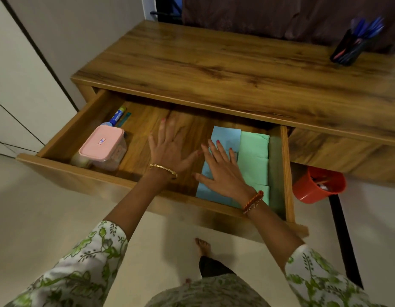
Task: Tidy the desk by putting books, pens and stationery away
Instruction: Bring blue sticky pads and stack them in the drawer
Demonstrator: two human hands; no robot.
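Both our hands are spread flat, gripping nothing: right hand (pixel 225 173) on the blue book (pixel 223 138) in the open drawer (pixel 286 173), left hand (pixel 170 149) over bare wood. Books look thin, light, floppy; we'd lift by an edge. Pen holder (pixel 347 50) stands on the worktop (pixel 214 63).

Pale floor (pixel 48 218) underfoot, white wall panels (pixel 21 85) off left of the hands, dark curtain (pixel 280 16) beyond them, red bin (pixel 307 191) to their right.
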